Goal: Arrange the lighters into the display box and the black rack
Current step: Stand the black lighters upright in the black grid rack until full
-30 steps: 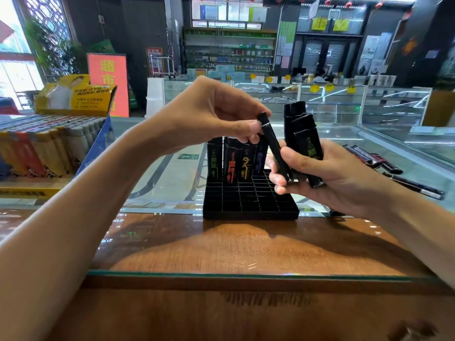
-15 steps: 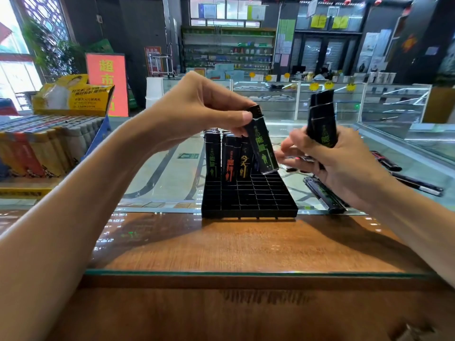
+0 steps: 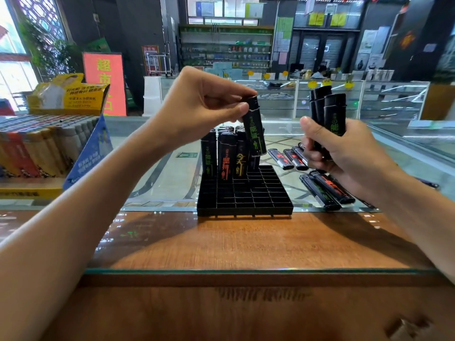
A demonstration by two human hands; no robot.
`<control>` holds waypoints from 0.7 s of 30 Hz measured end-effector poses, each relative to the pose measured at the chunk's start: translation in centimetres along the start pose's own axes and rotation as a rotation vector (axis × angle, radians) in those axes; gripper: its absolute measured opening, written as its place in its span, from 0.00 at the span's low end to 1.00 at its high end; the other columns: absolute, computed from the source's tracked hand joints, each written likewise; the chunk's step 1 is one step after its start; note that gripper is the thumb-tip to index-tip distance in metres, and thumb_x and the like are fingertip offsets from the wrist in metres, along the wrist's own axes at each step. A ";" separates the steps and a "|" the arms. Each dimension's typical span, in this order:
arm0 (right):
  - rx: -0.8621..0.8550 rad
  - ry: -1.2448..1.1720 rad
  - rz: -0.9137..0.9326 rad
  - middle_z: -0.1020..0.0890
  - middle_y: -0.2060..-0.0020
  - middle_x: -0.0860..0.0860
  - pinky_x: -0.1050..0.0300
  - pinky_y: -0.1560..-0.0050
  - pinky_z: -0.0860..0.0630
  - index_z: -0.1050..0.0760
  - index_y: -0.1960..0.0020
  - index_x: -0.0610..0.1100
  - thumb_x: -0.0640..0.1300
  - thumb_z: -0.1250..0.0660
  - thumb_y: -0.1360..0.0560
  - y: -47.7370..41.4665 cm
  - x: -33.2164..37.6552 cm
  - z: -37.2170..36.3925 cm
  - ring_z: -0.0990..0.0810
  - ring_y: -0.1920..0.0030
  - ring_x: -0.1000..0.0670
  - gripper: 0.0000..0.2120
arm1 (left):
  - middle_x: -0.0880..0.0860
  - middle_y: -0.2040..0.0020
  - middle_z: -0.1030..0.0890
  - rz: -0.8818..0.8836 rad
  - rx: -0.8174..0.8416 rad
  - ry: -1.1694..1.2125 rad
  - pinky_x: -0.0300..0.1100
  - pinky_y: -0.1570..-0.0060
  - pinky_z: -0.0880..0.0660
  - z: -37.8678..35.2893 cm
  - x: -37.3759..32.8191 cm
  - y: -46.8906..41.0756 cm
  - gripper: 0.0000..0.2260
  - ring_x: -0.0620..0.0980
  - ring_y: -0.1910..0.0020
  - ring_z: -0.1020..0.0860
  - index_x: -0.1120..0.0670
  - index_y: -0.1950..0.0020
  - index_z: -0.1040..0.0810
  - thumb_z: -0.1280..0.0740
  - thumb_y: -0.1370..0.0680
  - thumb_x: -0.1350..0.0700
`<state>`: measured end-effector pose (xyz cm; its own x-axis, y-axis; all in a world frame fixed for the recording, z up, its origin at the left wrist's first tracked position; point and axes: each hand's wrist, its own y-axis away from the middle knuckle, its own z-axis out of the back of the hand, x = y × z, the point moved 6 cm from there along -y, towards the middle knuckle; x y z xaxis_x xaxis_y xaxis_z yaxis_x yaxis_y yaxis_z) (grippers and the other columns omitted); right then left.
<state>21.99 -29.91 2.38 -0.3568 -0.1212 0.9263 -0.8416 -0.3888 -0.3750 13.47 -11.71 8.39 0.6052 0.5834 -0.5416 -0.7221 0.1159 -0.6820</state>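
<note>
On the glass counter (image 3: 172,173) we have the black rack (image 3: 243,210), a grid of small cells, sitting where the glass meets the wooden strip. Standing lighters (image 3: 226,156), black with green, red and yellow print, fill its back rows on the left side.

Our left hand (image 3: 197,107) is raised over the rack. Thumb and forefinger pinch the cap end of one green-print lighter (image 3: 254,134), other fingers curled in. It hangs slightly tilted, bottom end over the back cells, just beside the standing ones; whether it touches them we cannot tell.

Our right hand (image 3: 344,153) is off to the right of the rack. Its fingers wrap round a bundle of lighters (image 3: 330,112) held upright, thumb pointing up.

Loose lighters (image 3: 327,190) lie flat on the glass under and beside that hand.

Far left, well apart from the rack, the display box (image 3: 91,156) holds rows of coloured lighters, with a yellow carton (image 3: 69,94) behind it.
</note>
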 end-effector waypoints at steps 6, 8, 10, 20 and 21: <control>-0.003 -0.036 0.020 0.28 0.71 0.51 0.64 0.75 0.32 0.31 0.62 0.43 0.44 0.34 0.24 0.0 0.3 0.2 0.31 0.74 0.55 0.11 | 0.53 0.55 0.16 0.043 0.030 -0.054 0.35 0.55 0.21 0.5 0.0 -0.2 0.16 0.44 0.60 0.17 0.62 0.41 0.24 0.30 0.28 0.65; 0.002 -0.041 0.021 0.27 0.72 0.51 0.64 0.75 0.32 0.31 0.62 0.43 0.44 0.34 0.24 0.1 0.3 0.2 0.31 0.73 0.55 0.10 | 0.51 0.59 0.15 0.101 0.092 -0.090 0.34 0.56 0.21 2.0 0.4 -0.1 0.15 0.45 0.61 0.17 0.61 0.44 0.20 0.28 0.29 0.61; 0.006 -0.040 0.025 0.27 0.72 0.52 0.64 0.75 0.32 0.31 0.62 0.43 0.44 0.34 0.24 0.1 0.3 0.1 0.30 0.74 0.55 0.10 | 0.49 0.60 0.15 0.145 0.128 -0.141 0.33 0.57 0.22 3.5 1.2 0.2 0.15 0.46 0.61 0.17 0.59 0.46 0.19 0.28 0.32 0.57; 0.056 0.016 0.011 0.28 0.70 0.49 0.64 0.75 0.32 0.30 0.62 0.42 0.44 0.34 0.24 -0.1 -0.2 -0.7 0.30 0.74 0.55 0.11 | 0.52 0.58 0.15 0.210 0.121 -0.213 0.37 0.53 0.21 3.8 3.6 2.2 0.16 0.49 0.59 0.16 0.61 0.46 0.18 0.27 0.33 0.59; 0.069 0.023 0.004 0.28 0.70 0.48 0.64 0.75 0.32 0.30 0.62 0.41 0.44 0.34 0.24 -0.1 -0.4 -0.8 0.30 0.74 0.55 0.10 | 0.54 0.58 0.15 0.205 0.124 -0.204 0.40 0.52 0.20 3.6 3.4 2.2 0.16 0.51 0.58 0.16 0.60 0.46 0.18 0.27 0.33 0.58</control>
<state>21.87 -29.14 2.06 -0.3700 -0.1017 0.9235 -0.8107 -0.4501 -0.3744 12.74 -6.54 6.86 0.3720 0.7523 -0.5437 -0.8653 0.0690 -0.4965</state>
